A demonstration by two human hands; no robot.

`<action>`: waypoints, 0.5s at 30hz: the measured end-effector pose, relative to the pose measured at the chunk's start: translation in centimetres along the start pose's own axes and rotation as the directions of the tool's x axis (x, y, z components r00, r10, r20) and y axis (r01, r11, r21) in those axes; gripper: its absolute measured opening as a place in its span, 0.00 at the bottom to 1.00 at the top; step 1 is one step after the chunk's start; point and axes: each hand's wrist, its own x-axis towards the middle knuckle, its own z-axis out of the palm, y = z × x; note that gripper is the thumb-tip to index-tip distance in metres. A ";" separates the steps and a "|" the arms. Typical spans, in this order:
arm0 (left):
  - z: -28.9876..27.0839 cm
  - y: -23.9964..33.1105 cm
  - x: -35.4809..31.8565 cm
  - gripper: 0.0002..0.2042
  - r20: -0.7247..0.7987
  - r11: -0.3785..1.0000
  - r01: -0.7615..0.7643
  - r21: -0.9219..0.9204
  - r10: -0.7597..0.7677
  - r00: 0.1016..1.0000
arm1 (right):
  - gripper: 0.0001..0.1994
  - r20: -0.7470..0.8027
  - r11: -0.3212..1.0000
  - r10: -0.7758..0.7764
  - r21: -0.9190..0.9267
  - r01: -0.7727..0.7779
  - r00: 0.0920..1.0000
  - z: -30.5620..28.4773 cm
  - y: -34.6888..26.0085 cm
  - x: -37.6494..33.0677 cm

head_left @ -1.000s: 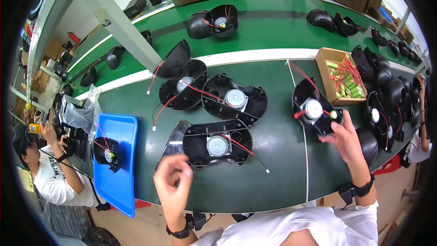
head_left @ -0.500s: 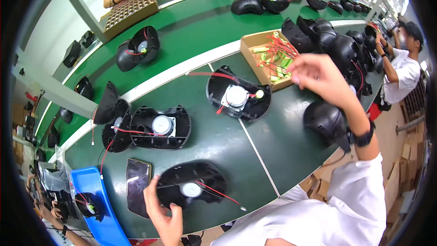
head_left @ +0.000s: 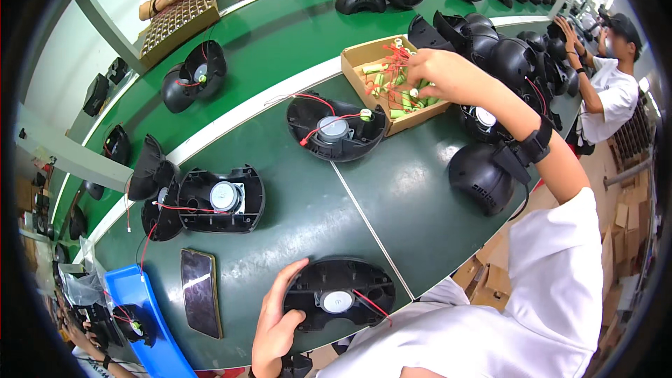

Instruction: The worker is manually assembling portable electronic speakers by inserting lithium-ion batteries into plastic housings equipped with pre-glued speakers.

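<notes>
The fingers (head_left: 414, 70) of the right hand (head_left: 441, 73) are bent downward and pinched together inside the cardboard box (head_left: 353, 63), closing on the green batteries (head_left: 395, 94) with red wires that fill it; which single battery they grip cannot be told. The wrist is cocked down, and the right forearm stretches away from the body across the desk (head_left: 406, 189), with a black wrist strap (head_left: 532, 145) around it just above the white sleeve. The left hand (head_left: 276, 322) lies low near the body, its fingers spread and curled against the left edge of a black speaker shell (head_left: 339, 292), thumb on the rim, steadying it rather than lifting it. That shell lies open side up at the near edge of the desk, a round speaker in its middle and a red wire trailing to the right. Just left of the hand lies a dark phone (head_left: 201, 292), and further left a blue tray (head_left: 140, 315). Another open shell (head_left: 336, 129) sits just beside the box, and a closed black shell (head_left: 481, 178) lies under the right forearm. Other people work at the far side and far right.
</notes>
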 end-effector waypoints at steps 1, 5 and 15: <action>0.1 0.0 0.2 0.33 -0.005 0.999 0.030 -0.016 -0.030 1.000 | 0.10 -0.036 0.996 0.013 0.083 -0.010 0.999 -0.7 0.1 -0.1; -0.8 -0.6 0.8 0.35 0.065 0.996 0.068 -0.063 -0.064 0.996 | 0.09 0.138 0.680 0.318 0.656 -0.327 0.938 -1.6 -0.3 -0.8; 0.8 -0.1 1.3 0.37 -0.033 0.945 -0.019 -0.327 0.008 0.999 | 0.10 0.034 0.249 0.404 0.957 -0.146 0.914 -5.7 -7.3 -2.2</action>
